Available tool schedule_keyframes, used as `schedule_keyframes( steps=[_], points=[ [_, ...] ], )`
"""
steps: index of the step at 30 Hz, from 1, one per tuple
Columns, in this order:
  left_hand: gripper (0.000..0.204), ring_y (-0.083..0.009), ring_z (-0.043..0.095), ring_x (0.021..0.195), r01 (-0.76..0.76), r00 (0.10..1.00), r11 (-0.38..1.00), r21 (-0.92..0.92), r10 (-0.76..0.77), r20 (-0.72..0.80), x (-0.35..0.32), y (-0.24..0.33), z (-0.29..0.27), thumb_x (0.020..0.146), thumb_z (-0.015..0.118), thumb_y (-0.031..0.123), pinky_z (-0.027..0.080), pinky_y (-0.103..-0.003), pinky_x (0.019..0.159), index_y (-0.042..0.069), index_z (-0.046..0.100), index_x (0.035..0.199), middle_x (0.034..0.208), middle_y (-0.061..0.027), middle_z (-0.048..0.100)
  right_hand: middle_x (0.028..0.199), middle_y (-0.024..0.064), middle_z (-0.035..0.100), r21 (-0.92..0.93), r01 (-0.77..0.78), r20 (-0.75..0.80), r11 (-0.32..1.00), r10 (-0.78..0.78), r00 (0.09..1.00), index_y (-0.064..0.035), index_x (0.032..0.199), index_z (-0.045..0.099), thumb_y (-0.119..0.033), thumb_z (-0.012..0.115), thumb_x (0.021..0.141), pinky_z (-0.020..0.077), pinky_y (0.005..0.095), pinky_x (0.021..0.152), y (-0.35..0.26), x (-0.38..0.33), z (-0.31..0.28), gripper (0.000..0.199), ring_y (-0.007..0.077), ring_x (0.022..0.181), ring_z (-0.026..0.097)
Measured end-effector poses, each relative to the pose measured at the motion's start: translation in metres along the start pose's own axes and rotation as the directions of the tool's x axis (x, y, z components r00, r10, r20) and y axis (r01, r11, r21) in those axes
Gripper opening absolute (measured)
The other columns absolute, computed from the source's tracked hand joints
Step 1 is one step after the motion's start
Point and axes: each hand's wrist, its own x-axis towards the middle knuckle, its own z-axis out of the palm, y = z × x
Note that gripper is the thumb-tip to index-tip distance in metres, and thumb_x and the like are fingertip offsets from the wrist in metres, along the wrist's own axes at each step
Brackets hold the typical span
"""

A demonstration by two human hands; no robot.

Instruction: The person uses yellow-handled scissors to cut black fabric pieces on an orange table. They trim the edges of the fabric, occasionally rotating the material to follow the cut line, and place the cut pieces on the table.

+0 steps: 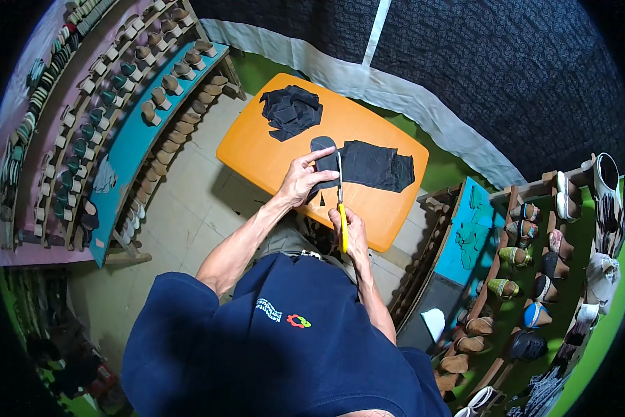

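My left hand (300, 182) is closed on a black sole-shaped piece of material (322, 144), its fingers and thumb near the piece's right edge. In my right hand (356, 238) is a pair of scissors (343, 217) with yellow handles. Their metal blades point away from me and lie along the edge of the black piece, close to my left fingertips. Whether the blades are parted is too small to tell. Just right of them, flat black fabric (376, 165) lies on the orange table (253, 149). A small black scrap (322, 199) is on the table near my left hand.
A crumpled heap of black scraps (291, 111) sits on the table's far left. Shelves of shoes and shoe lasts (161, 96) stand at left, and a shoe rack (514, 257) at right. A blue board (469, 233) holds green pieces. Dark curtain (493, 76) hangs behind.
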Motion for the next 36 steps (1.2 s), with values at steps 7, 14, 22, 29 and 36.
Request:
schedule_keyframes(
  steps=[7,14,22,29,36],
  points=[
    [0.065,-0.0160,0.071,0.092,0.011,1.000,1.000,-0.002,-0.011,0.005,-0.001,-0.001,0.000,0.080,0.075,-0.008,0.059,-0.028,0.086,-0.002,0.050,0.141,0.109,-0.0133,0.071,0.061,-0.0028,0.049,0.035,-0.054,0.010,0.998,0.054,0.999,-0.0011,0.083,0.066,-0.047,0.073,0.088,0.0336,0.0288,0.051,-0.001,-0.003,-0.002,0.047,0.0076,0.057,0.042],
    [0.060,-0.0122,0.069,0.088,0.034,0.999,0.999,-0.018,-0.033,0.010,-0.007,0.000,0.010,0.083,0.074,-0.007,0.057,-0.024,0.083,0.001,0.054,0.139,0.107,-0.0093,0.071,0.057,-0.0039,0.048,0.039,-0.060,-0.032,0.997,0.061,0.998,-0.0018,0.082,0.066,-0.050,0.075,0.087,0.0326,0.0277,0.048,0.004,0.001,-0.001,0.049,0.0066,0.052,0.041],
    [0.034,-0.0113,0.069,0.092,-0.031,0.995,0.996,0.078,0.038,-0.088,0.001,-0.004,-0.013,0.085,0.074,0.000,0.055,-0.024,0.086,0.000,0.068,0.118,0.102,-0.0081,0.073,0.055,-0.0022,0.048,0.183,-0.069,0.059,0.981,0.059,0.996,-0.0031,0.084,0.063,-0.053,0.067,0.092,0.0394,0.0256,0.041,0.014,-0.008,-0.005,0.050,0.0078,0.044,0.046],
    [0.028,-0.0107,0.069,0.085,0.184,0.972,0.918,0.350,-0.223,0.074,0.010,0.031,-0.037,0.080,0.074,0.004,0.054,-0.023,0.081,0.000,0.073,0.108,0.093,-0.0062,0.073,0.066,0.0009,0.051,0.262,-0.012,0.309,0.965,-0.072,0.948,-0.0028,0.099,0.058,-0.050,0.048,0.103,0.0481,0.0278,0.052,0.038,-0.014,-0.015,0.049,0.0112,0.053,0.053],
    [0.027,-0.0090,0.065,0.085,0.197,0.919,0.807,0.556,-0.350,0.182,0.008,0.043,-0.033,0.080,0.074,0.007,0.051,-0.025,0.082,0.001,0.076,0.106,0.093,-0.0052,0.073,0.065,0.0028,0.053,0.102,0.043,0.289,0.994,-0.071,0.955,-0.0021,0.093,0.058,-0.047,0.051,0.103,0.0434,0.0287,0.050,0.019,-0.018,-0.017,0.046,0.0120,0.053,0.052]
  ],
)
